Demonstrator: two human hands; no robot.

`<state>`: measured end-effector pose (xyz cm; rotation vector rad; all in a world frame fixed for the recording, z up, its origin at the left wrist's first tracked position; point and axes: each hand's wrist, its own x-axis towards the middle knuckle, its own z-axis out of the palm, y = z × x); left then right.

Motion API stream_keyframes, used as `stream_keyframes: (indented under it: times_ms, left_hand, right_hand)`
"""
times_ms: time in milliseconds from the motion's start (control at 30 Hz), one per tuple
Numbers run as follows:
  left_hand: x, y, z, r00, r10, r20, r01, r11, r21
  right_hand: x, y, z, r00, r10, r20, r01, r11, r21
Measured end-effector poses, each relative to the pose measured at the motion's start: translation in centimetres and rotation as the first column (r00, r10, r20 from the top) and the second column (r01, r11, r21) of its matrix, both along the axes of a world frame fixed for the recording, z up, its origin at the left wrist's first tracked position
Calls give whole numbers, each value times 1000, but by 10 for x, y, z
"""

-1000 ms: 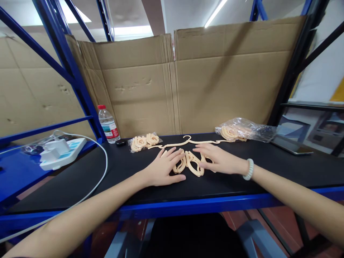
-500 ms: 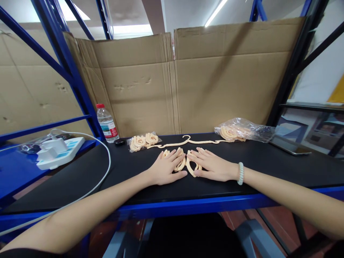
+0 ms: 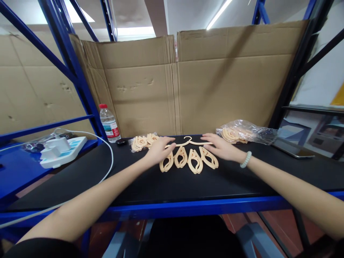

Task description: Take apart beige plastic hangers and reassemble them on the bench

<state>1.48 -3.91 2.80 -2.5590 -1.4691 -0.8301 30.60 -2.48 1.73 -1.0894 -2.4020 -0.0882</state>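
Several peach plastic loop pieces (image 3: 188,160) lie side by side in a fan on the black tabletop (image 3: 188,182). Just behind them lies an unfolded peach hanger (image 3: 188,141) with its hook pointing away from me. My left hand (image 3: 158,149) rests on the hanger's left arm, fingers stretched out. My right hand (image 3: 219,146) lies on the hanger's right arm, fingers also extended and flat. A pale bead bracelet (image 3: 245,159) circles my right wrist.
A clear bag of peach pieces (image 3: 142,141) lies left of the hanger, a larger one (image 3: 242,132) at the right. A water bottle (image 3: 109,123), a small dark object (image 3: 121,142), a white power strip (image 3: 57,150) with cable, and a tablet (image 3: 292,149) stand around. Cardboard sheets (image 3: 188,82) wall the back.
Both hands have lifted off the fanned loop pieces and moved away from me onto the hanger's two arms. The loop pieces now lie uncovered.
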Motion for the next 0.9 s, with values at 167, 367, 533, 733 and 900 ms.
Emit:
stream_keyframes:
  times_ms: [167, 367, 533, 733, 900]
  left_hand:
    - [-10, 37, 9, 952, 170, -254, -219, 959, -180]
    - [-12, 49, -12, 928, 203, -313, -260, 954, -153]
    - [-13, 45, -19, 913, 247, -326, -293, 951, -99]
    - [-10, 40, -19, 898, 268, -348, -305, 951, -54]
    - [-12, 32, -15, 898, 278, -340, -306, 951, -32]
  right_hand:
    - [22, 52, 7, 934, -277, 224, 269, 961, 67]
    - [31, 72, -22, 902, -305, 307, 319, 948, 3]
    - [30, 70, -29, 905, -307, 296, 322, 947, -3]
    - [26, 61, -25, 917, -285, 280, 291, 957, 20]
    - [25, 51, -17, 928, -245, 281, 247, 969, 28]
